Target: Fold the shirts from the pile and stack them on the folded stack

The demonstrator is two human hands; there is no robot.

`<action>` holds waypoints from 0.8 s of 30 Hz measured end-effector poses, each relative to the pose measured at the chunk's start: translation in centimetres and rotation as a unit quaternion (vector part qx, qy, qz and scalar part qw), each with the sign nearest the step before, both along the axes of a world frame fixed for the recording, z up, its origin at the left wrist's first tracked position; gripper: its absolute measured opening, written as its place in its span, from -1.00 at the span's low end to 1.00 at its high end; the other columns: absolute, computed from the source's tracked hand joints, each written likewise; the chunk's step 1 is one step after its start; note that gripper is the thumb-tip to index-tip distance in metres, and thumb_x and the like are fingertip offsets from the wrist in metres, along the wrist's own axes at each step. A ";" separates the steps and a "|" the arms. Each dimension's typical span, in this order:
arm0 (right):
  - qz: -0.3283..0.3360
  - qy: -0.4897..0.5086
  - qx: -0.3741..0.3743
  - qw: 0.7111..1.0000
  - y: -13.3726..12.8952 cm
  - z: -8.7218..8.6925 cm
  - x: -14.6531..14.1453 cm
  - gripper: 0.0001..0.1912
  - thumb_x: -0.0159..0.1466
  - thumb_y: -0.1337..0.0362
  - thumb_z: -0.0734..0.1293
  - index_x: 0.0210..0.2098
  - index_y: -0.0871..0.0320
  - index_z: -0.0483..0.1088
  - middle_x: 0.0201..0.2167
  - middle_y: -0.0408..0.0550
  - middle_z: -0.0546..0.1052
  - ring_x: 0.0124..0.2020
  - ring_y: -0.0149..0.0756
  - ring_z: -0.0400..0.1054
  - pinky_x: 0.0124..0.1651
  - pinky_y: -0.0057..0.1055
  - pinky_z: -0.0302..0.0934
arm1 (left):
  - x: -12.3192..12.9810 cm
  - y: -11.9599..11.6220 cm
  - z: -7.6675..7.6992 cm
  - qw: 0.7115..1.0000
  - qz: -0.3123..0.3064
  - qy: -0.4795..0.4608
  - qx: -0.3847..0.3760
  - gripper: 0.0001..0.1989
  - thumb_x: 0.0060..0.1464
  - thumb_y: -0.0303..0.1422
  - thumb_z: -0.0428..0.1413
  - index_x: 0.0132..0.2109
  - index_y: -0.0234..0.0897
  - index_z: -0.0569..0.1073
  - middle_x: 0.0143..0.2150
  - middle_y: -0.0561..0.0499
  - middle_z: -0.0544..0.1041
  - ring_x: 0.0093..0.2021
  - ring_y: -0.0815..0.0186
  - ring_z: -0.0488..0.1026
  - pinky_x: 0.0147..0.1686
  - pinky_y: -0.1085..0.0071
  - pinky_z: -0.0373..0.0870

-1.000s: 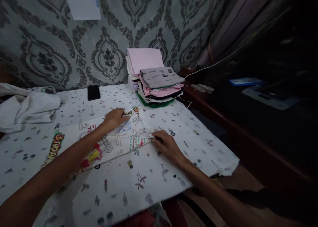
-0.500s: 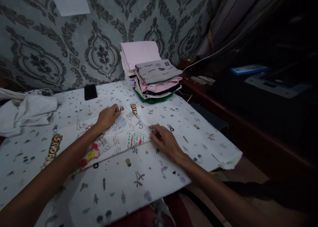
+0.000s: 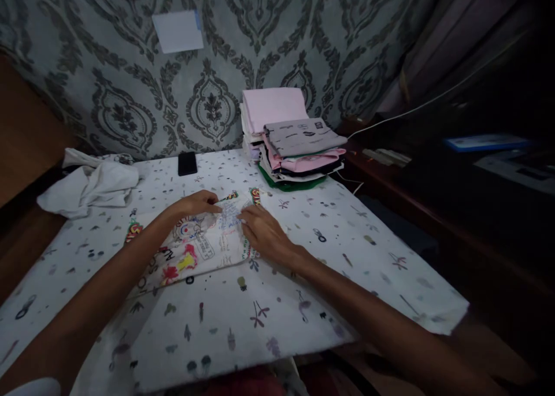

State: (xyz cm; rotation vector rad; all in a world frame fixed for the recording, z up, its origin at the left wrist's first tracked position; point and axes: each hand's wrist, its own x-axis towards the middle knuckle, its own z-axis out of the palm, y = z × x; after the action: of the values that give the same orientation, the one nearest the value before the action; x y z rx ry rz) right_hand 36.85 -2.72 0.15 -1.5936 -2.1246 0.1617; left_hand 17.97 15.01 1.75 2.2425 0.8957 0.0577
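A white cloth with colourful printed drawings and lettering (image 3: 208, 240) lies folded flat on the patterned table cover (image 3: 243, 321). My left hand (image 3: 197, 203) rests at its far edge, thumb and fingers bent over the fabric; what is between them is too small to make out. Close by on the right, my right hand (image 3: 264, 231) lies over the cloth's right part, fingertips pointing left and touching it. Its palm and forearm hide some of that end.
Behind the hands stands a stack of folded pink, grey and dark cloths (image 3: 295, 136). A black phone (image 3: 187, 163) and a crumpled white cloth (image 3: 93, 185) lie at the back left. A white cable (image 3: 390, 118) runs on the right.
My right hand has moved left over the printed cloth, closer to my left hand. The cloth's right end is drawn in. The view has swung left, so the surroundings sit further right.
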 end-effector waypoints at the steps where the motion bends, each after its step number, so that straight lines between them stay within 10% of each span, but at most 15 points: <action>1: 0.009 -0.009 -0.015 1.000 1.3 -0.2 -0.7 -0.69 0.38 0.38 0.13 -0.04 0.22 0.47 0.01 0.16 0.51 0.07 -0.08 0.35 0.19 -0.17 0.23 | 0.0 -0.2 -0.1 1.000 0.003 -0.020 -0.003 -0.65 -0.12 -0.04 0.17 -0.44 -0.23 0.32 -0.49 0.11 0.28 -0.43 0.34 0.26 -0.40 0.41 0.21; 7: -0.036 -0.059 -0.060 0.996 5.0 -3.2 -2.2 -0.43 0.47 0.12 0.10 0.36 0.31 0.16 0.40 0.24 0.19 0.43 0.01 0.01 0.44 -0.05 -0.08 | -1.2 -1.0 -1.1 0.990 0.101 -0.081 -0.054 -0.75 0.00 -0.15 0.12 -0.30 -0.21 0.29 -0.50 0.14 0.27 -0.50 0.37 0.22 -0.49 0.44 0.17; 11: -0.032 -0.063 -0.073 0.995 4.8 -4.0 -2.0 -0.35 0.43 -0.10 0.13 0.42 0.00 0.11 0.46 0.02 0.11 0.48 0.04 -0.14 0.45 0.03 -0.16 | -3.5 -1.1 -1.0 0.981 0.166 0.040 0.094 -0.86 0.02 -0.27 0.12 -0.32 -0.21 0.34 -0.45 0.06 0.42 -0.42 0.29 0.34 -0.42 0.41 0.19; 15: -0.034 -0.052 -0.097 0.993 4.8 -3.9 -2.2 -0.32 0.38 -0.19 0.16 0.38 -0.05 0.19 0.48 -0.02 0.04 0.49 0.15 -0.24 0.45 0.11 -0.23 | -7.3 -3.0 -0.1 0.972 0.143 0.102 0.157 -0.85 0.11 -0.24 0.04 -0.24 -0.21 0.40 -0.38 0.04 0.49 -0.38 0.27 0.38 -0.40 0.41 0.15; 24: -0.027 0.001 -0.080 0.996 5.1 -4.3 -2.2 -0.36 0.35 -0.17 0.24 0.32 -0.04 0.30 0.47 -0.03 0.07 0.48 0.22 -0.22 0.44 0.19 -0.27 | -15.5 -8.5 2.4 0.988 0.057 0.145 -0.012 -0.64 0.04 0.00 0.08 -0.27 -0.22 0.38 -0.45 0.09 0.37 -0.42 0.32 0.28 -0.44 0.44 0.14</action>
State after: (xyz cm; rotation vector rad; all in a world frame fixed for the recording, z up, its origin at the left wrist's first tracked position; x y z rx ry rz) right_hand 34.62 2.33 -4.19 -1.7385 -2.1108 0.3216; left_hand 2.44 6.52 4.13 2.2094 1.1726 -0.2304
